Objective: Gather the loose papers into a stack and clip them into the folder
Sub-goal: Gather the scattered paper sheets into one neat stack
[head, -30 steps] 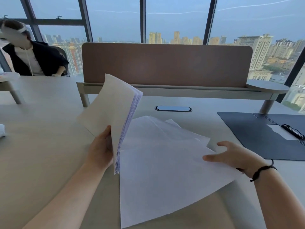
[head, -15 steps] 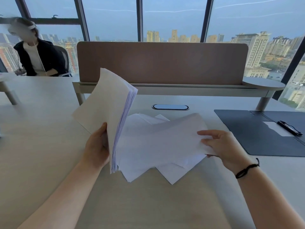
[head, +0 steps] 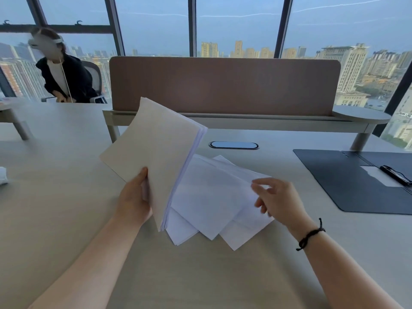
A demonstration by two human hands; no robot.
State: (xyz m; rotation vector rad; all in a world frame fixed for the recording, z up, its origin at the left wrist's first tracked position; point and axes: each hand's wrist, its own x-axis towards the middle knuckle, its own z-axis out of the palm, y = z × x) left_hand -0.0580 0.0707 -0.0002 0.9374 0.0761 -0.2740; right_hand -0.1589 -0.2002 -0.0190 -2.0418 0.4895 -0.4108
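Note:
My left hand [head: 133, 197] grips a thick stack of white papers [head: 156, 152] by its lower edge, holding it tilted up off the desk. To the right of the stack, several loose sheets [head: 211, 201] fan out, overlapping; I cannot tell whether they rest on the desk. My right hand [head: 276, 199] is at the right edge of the fanned sheets, fingers spread and blurred, touching or just off the top sheet. The dark folder [head: 347, 179] lies open flat at the right of the desk, with a black clip [head: 394, 175] on a white label.
A brown divider panel [head: 223, 83] on a raised shelf runs across the back of the desk. An oval cable port [head: 233, 144] sits behind the papers. A person [head: 62, 79] sits at the far left. Something white [head: 2, 175] lies at the left edge.
My right hand lifted a sheet from the desk, carried it left onto the fanned pile, and has now let go. The left hand kept holding the stack upright.

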